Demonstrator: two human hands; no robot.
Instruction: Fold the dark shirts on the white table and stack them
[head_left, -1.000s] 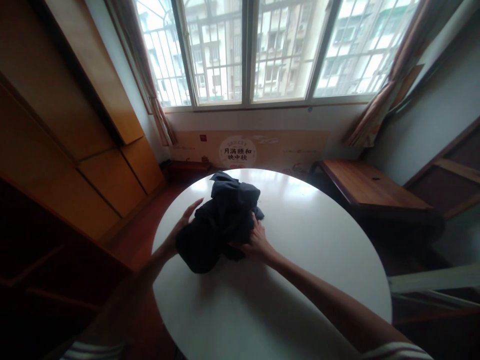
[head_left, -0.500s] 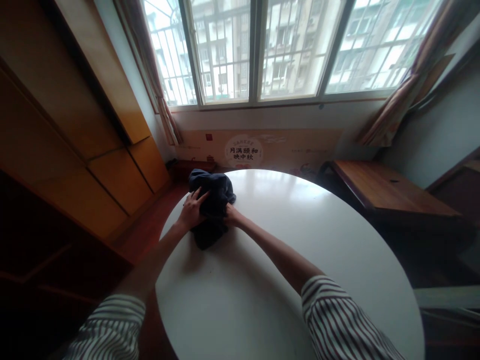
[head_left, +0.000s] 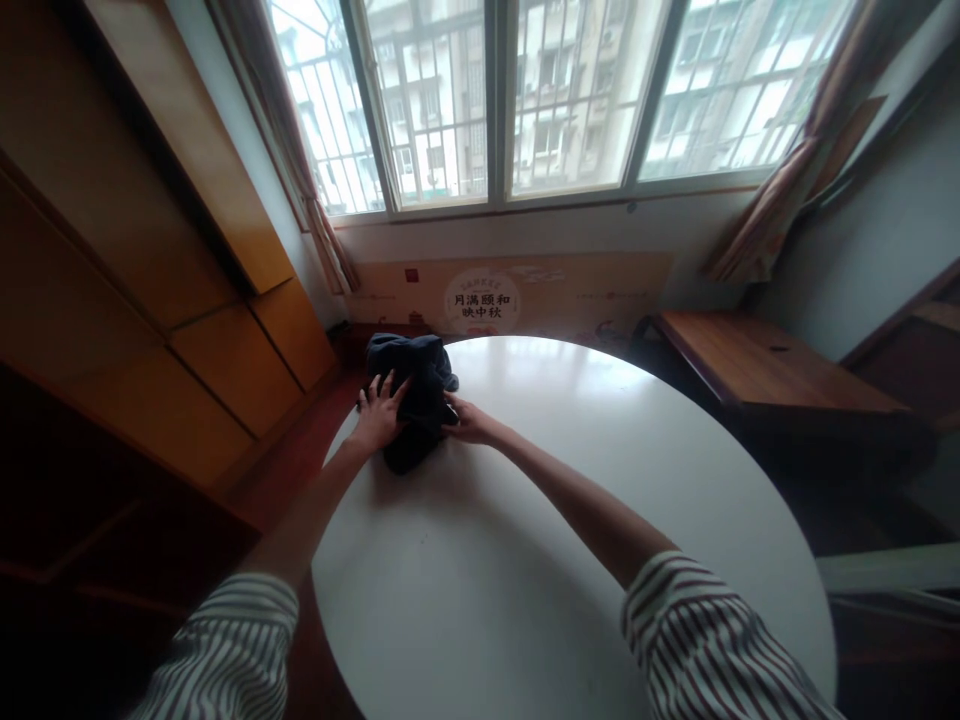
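A crumpled dark navy piece of fabric (head_left: pixel 421 385) lies bunched up near the far left edge of the white round table (head_left: pixel 570 560). My left hand (head_left: pixel 381 412) rests on its left side with the fingers spread. At the right side of the bundle is my right hand (head_left: pixel 471 418), thumb and fingers apart and touching the cloth's edge. What kind of item the fabric is cannot be made out, and part of it is hidden under my left hand.
Wooden cabinets (head_left: pixel 217 350) stand on the left. A brown wooden desk (head_left: pixel 772 360) is at the right. Beyond the table, a printed banner (head_left: pixel 570 290) hangs under barred windows (head_left: pixel 570 100) with curtains (head_left: pixel 772 215).
The fabric bundle has shifted slightly, its lower end now drawn up farther from me. My right hand's fingers, earlier tucked into the cloth, have loosened and spread. The view has tilted a little.
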